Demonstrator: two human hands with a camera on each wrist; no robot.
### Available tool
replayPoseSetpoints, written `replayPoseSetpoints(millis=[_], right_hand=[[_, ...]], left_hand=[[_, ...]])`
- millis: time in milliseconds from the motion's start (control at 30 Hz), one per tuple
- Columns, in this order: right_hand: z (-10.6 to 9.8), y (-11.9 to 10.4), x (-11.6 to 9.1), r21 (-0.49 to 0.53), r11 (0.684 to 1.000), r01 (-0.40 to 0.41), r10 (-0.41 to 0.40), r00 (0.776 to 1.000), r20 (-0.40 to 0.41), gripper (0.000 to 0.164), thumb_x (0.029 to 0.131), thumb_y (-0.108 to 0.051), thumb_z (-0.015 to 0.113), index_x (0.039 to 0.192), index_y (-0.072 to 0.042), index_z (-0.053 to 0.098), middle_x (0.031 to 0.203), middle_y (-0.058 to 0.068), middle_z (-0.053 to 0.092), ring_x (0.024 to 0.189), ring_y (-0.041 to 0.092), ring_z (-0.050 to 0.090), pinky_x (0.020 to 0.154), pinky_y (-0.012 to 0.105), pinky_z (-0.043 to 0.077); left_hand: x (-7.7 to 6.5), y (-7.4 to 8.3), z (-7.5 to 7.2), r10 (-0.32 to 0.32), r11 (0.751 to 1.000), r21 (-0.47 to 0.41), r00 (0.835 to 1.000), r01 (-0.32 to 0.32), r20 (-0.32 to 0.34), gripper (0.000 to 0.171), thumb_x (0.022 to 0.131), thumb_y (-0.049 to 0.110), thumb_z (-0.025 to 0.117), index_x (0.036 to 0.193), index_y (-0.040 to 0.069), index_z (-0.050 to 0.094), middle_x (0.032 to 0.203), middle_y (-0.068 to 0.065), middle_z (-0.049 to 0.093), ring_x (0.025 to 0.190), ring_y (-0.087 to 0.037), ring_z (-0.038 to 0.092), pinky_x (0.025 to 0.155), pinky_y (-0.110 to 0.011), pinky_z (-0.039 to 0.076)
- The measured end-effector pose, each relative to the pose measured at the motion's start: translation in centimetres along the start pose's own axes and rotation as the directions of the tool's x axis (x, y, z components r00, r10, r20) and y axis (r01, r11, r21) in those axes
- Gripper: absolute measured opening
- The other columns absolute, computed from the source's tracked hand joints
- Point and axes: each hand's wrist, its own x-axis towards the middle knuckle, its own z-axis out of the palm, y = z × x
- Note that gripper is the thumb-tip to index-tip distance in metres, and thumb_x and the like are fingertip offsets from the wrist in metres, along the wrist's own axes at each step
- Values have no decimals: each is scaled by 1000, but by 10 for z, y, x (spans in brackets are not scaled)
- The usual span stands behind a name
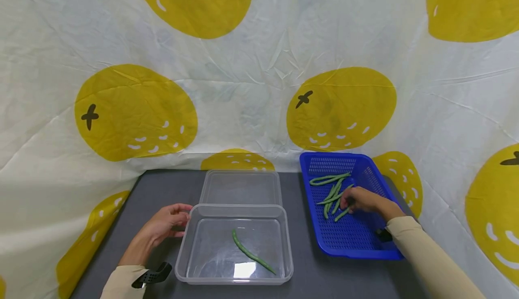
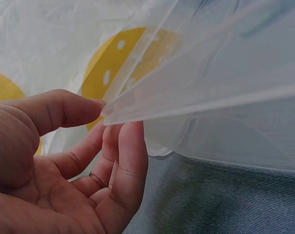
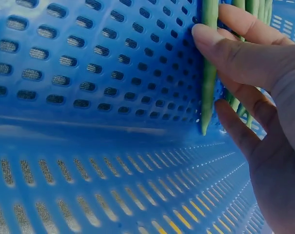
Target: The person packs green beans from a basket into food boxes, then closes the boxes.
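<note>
My left hand (image 1: 164, 224) is at the left rim of a clear plastic container (image 1: 208, 251). In the left wrist view its thumb and fingers pinch the container's rim corner (image 2: 115, 114). One long green bean (image 1: 252, 255) lies slanting inside. Over at the right, my right hand (image 1: 360, 200) reaches down into a blue plastic basket (image 1: 344, 243). The right wrist view has its thumb and fingers pinching a green bean (image 3: 208, 92) against the perforated floor. Several more green beans (image 1: 330, 196) lie beside that hand, some crossing each other; the fingers partly hide them.
A flat clear plastic lid (image 1: 242, 187) lies directly behind the container. Both containers stand on a dark grey table (image 1: 162, 188), side by side with a gap between. A white cloth (image 1: 243, 110) printed with yellow fruit hangs behind the table and at both sides.
</note>
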Motion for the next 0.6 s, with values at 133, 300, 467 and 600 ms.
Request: replayPoseSetpoints(millis=[133, 300, 467, 600], right_hand=[[0, -2, -1, 1, 1000, 0, 0, 999, 32, 20, 84, 15, 70, 94, -3, 72, 94, 8, 69, 80, 15, 63, 70, 27, 55], [-3, -10, -4, -17, 1000, 21, -19, 997, 72, 16, 86, 10, 71, 96, -3, 72, 97, 7, 69, 86, 15, 64, 74, 27, 55], [-12, -22, -9, 41, 999, 17, -21, 996, 85, 14, 89, 5, 70, 99, -3, 72, 100, 9, 69, 90, 20, 65, 77, 30, 56], [-18, -27, -12, 96, 994, 52, -56, 997, 47, 15, 92, 2, 69, 106, -1, 71, 103, 14, 70, 90, 23, 65, 77, 31, 56]], left_hand=[[0, -1, 0, 4, 1000, -1, 1000, -4, 8, 48, 95, 13, 63, 138, -5, 50, 105, -10, 67, 92, -23, 64, 74, -40, 56], [1, -2, 1, 2, 1000, 2, 1000, -2, -3, 48, 95, 13, 63, 138, -5, 51, 105, -11, 67, 92, -23, 64, 74, -40, 56], [1, -4, 3, 0, 1000, -2, 1000, 0, -19, 47, 94, 12, 63, 137, -4, 52, 105, -12, 67, 91, -24, 64, 74, -41, 56], [-1, -5, 4, 11, 1000, -1, 1000, -11, -13, 48, 94, 12, 63, 137, -5, 51, 105, -13, 67, 92, -24, 64, 74, -41, 56]])
